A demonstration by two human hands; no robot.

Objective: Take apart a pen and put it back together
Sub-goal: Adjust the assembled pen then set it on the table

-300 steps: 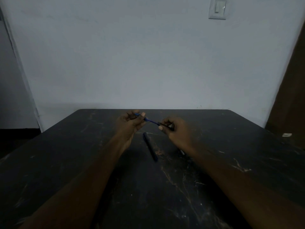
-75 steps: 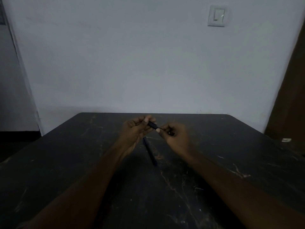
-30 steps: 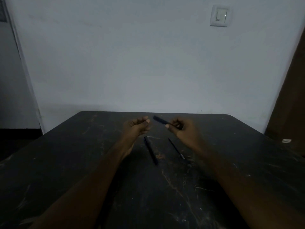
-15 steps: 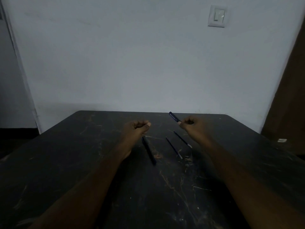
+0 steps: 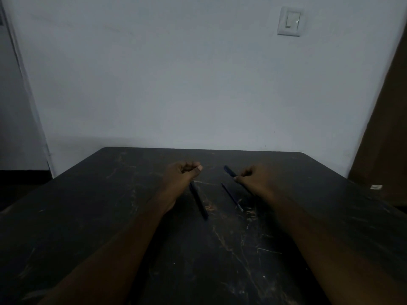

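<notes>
I see a plain room, likely a home: scratched dark table (image 5: 105,216), bare wall (image 5: 176,84), light switch (image 5: 289,21) at 1 o'clock, brown door (image 5: 389,128) at 3 o'clock.

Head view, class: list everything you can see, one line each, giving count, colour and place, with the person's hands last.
table: one, black and scratched, fills the foreground
long piece: one, dark, lying on the table by the left wrist
refill: one, thin and dark, lying on the table right of the long piece
held piece: one, dark blue, in the right hand
switch: one, white, on the wall, upper right
wall: one, pale grey, behind the table
scrap: one, white, beyond the table's right edge
panel: one, brown, far right
left hand: one, fingers curled, nothing visible in it
right hand: one, pinches the held piece
</notes>
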